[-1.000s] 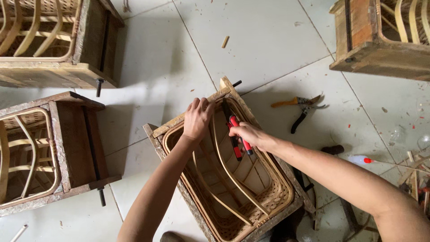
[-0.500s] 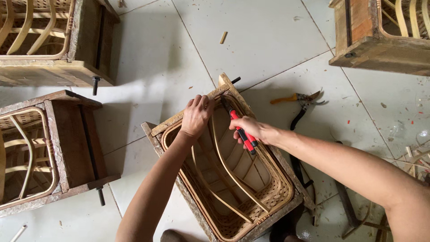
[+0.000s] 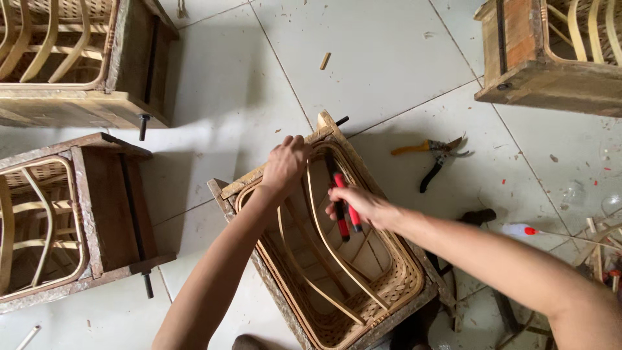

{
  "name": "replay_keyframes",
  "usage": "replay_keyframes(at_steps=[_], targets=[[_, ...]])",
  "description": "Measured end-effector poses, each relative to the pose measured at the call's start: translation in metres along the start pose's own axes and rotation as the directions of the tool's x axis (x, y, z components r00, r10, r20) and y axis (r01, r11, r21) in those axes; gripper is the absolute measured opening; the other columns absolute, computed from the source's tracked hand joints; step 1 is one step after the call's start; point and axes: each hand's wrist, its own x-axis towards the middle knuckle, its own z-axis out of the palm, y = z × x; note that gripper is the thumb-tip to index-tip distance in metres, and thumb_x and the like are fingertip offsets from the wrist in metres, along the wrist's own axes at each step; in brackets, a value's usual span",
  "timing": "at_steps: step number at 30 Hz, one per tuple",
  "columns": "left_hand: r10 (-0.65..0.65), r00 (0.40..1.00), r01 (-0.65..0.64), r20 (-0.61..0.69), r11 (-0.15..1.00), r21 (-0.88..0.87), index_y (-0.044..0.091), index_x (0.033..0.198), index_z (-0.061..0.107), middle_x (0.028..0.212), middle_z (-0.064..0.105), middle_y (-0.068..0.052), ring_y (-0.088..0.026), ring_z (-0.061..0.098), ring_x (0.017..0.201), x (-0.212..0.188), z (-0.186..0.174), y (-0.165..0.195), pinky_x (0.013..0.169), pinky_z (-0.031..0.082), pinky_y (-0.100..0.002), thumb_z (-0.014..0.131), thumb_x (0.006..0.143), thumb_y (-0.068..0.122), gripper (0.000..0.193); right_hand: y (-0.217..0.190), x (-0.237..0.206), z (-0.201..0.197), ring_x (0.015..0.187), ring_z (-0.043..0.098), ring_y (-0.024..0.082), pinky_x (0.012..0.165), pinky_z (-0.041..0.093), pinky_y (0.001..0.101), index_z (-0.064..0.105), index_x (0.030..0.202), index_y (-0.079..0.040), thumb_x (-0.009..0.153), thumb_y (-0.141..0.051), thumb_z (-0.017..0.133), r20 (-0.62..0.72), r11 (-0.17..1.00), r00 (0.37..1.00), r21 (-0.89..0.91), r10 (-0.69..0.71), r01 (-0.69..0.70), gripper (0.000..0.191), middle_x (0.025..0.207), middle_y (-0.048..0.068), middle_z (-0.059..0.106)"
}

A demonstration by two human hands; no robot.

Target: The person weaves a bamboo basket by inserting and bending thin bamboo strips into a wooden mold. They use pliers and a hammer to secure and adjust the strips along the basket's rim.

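- On the far left stand two other wooden forms point(image 3: 103, 201) with rattan baskets inside. They are well apart from my hands and I do not touch them.
- My left hand point(image 3: 285, 165) rests on the far rim of the rattan basket point(image 3: 363, 291), which sits inside its wooden mould frame point(image 3: 259, 259) on the tiled floor point(image 3: 389, 58), right below me. The fingers are curled closed over the rim near the corner, and they press the woven edge against the wood.
- My right hand point(image 3: 363, 206) is just inside the basket, a little to the right of the left one. It is closed around the red-handled pliers point(image 3: 343, 204). The tool's nose points toward the far corner, but I cannot tell if it bites on a strand.
- I judge that I am in the step of working the rim at this corner: one hand steadies, the other brings the tool.
- The next move needs, I think, a firm hold by the left hand and a careful aim of the pliers' nose at the strand near the rim, so the bent ribs point(image 3: 324, 240) are not hurt.
- To the right, a pair of yellow-handled cutters point(image 3: 431, 152) lies on the floor, near the basket but apart from it.
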Motion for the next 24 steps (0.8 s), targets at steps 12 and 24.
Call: replay_keyframes(at_steps=[12,24], targets=[[0.184,0.876,-0.244,-0.446,0.966,-0.081,0.016,0.115,0.071,0.112,0.066,-0.003,-0.021,0.064,0.108,0.020,0.006,0.032,0.081,0.060,-0.035,0.070,0.085,0.008,0.031,-0.008,-0.035,-0.006,0.097,0.072,0.021,0.078,0.060,0.0420,0.058,0.119,-0.003,0.089,-0.037,0.060,0.071,0.928,0.997,0.369,0.017,-0.042,0.045,0.106,0.011,0.075],[0.303,0.917,-0.337,-0.260,0.937,-0.097,0.009,0.130,0.066,0.144,0.049,-0.020,-0.040,0.042,0.137,-0.104,-0.025,0.014,0.106,0.044,-0.048,0.075,0.068,0.023,0.064,0.138,-0.193,-0.118,0.079,0.055,0.010,0.069,0.049,0.0290,0.057,0.144,-0.006,0.096,-0.018,0.063,-0.579,0.926,0.733,-0.118,-0.358,0.359,0.049,0.098,0.004,0.060]])
